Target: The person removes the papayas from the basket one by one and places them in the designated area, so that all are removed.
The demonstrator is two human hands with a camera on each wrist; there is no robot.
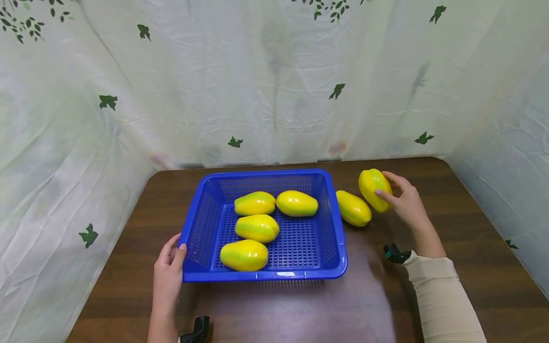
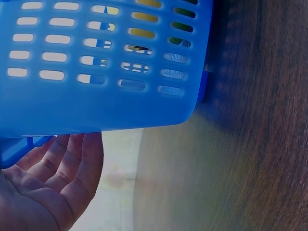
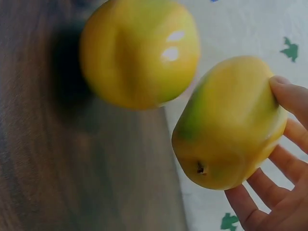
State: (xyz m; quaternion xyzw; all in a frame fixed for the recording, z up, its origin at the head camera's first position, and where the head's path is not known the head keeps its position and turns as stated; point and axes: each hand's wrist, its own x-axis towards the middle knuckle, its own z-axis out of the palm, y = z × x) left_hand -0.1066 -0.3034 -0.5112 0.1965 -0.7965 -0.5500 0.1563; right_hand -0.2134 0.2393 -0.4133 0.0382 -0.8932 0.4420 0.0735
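My left hand [image 1: 168, 267] holds the left rim of a blue plastic basket [image 1: 263, 175] near its front corner. The left wrist view has the fingers [image 2: 86, 163] bent up under the rim, beside the slotted wall. Several yellow-green papayas [image 1: 244, 255] lie in the basket, mostly in its left half, one at the back right. To the right of the basket, my right hand [image 1: 409, 202] grips another papaya [image 3: 231, 125] between thumb and fingers, tilted and raised. Just left of it, a second loose papaya [image 1: 353, 208] rests on the table against the basket's right side.
A dark brown wooden table [image 1: 454, 228] carries everything. Pale curtains [image 1: 283, 85] with green bird and leaf prints hang behind the table and along both sides. Black wrist devices [image 1: 395, 254] show near both wrists.
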